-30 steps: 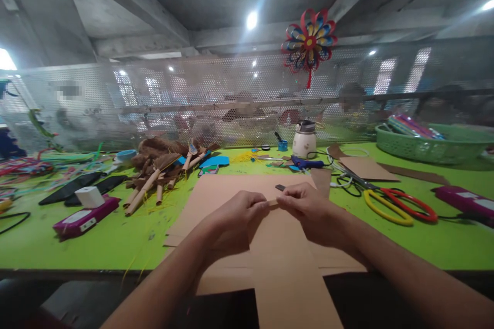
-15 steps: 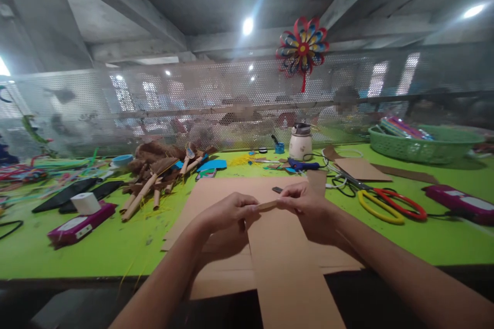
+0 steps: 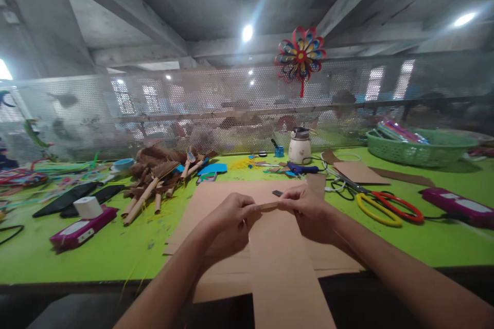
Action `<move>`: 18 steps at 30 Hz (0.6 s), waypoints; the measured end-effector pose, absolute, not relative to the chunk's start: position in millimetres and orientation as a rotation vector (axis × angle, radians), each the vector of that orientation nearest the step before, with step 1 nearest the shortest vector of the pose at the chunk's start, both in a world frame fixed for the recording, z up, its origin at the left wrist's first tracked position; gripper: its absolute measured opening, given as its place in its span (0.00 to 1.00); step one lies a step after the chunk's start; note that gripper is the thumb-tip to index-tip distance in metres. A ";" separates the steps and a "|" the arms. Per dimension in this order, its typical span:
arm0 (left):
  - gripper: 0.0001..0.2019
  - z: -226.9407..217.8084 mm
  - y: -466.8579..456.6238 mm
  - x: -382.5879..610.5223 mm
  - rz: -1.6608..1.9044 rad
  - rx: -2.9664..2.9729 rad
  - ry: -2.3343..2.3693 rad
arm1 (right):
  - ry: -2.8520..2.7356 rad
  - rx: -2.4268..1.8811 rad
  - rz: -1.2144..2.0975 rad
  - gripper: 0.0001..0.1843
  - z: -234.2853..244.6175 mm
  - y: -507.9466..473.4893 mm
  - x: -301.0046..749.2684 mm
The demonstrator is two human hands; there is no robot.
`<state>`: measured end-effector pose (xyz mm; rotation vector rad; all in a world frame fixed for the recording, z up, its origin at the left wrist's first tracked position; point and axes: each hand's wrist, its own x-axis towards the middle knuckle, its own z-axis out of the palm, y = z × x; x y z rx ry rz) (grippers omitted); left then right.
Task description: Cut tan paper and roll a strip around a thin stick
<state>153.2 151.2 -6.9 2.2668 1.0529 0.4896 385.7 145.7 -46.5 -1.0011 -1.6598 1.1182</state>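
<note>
A long strip of brown cardboard [image 3: 283, 267] runs from the lower edge up to my hands. My left hand [image 3: 227, 221] pinches its far end on the left, fingers closed. My right hand [image 3: 309, 211] pinches the same end on the right. The strip lies over larger brown cardboard sheets [image 3: 216, 195] on the green table [image 3: 96, 247]. A small dark piece [image 3: 277, 193] rests just beyond my fingers.
Scissors with red and yellow handles [image 3: 382, 205] lie to the right, a green basket [image 3: 420, 146] behind them. Small brown brooms [image 3: 154, 175] are piled at left, with a magenta box [image 3: 83, 226] and white block [image 3: 88, 207]. A white jar [image 3: 300, 146] and blue glue gun [image 3: 303, 168] stand by the mesh screen.
My hands have stayed pinched on the strip's end, the gap between them a little wider. The camera view shifted slightly.
</note>
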 end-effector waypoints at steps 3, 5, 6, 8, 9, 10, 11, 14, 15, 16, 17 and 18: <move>0.16 -5.2 151.5 152.3 0.521 2.300 1.054 | -1.509 -0.933 1.337 0.13 -45.6 138.4 382.9; 0.17 -2.9 151.2 151.7 0.485 2.267 1.010 | -1.401 -0.858 1.453 0.13 -44.7 134.6 381.3; 0.17 -1.5 150.9 151.5 0.461 2.242 0.979 | -1.385 -0.839 1.474 0.13 -44.2 133.6 381.0; 0.17 1.0 150.2 151.2 0.421 2.208 0.925 | -1.427 -0.854 1.449 0.14 -43.1 132.7 381.5; 0.16 1.9 149.8 151.2 0.409 2.206 0.912 | -1.461 -0.877 1.420 0.14 -42.7 132.2 382.1; 0.16 2.3 149.4 151.4 0.399 2.216 0.909 | -1.485 -0.901 1.389 0.14 -42.5 131.2 382.8; 0.15 2.0 148.8 151.6 0.397 2.235 0.917 | -1.493 -0.921 1.372 0.13 -42.6 129.7 383.4; 0.14 -1.9 146.7 152.7 0.425 2.311 0.973 | -1.482 -0.948 1.466 0.11 -42.1 125.0 385.1; 0.13 -4.0 145.9 153.0 0.439 2.326 0.986 | -1.513 -0.951 1.492 0.10 -41.2 125.2 385.7; 0.13 -6.0 145.3 153.4 0.447 2.335 0.991 | -1.597 -0.958 1.493 0.10 -39.7 127.2 386.2; 0.12 -8.1 144.9 153.7 0.451 2.336 0.989 | -1.727 -0.968 1.447 0.10 -37.7 131.1 386.6; 0.11 -10.0 144.8 154.0 0.453 2.328 0.984 | -1.886 -0.981 1.351 0.12 -35.5 136.3 386.6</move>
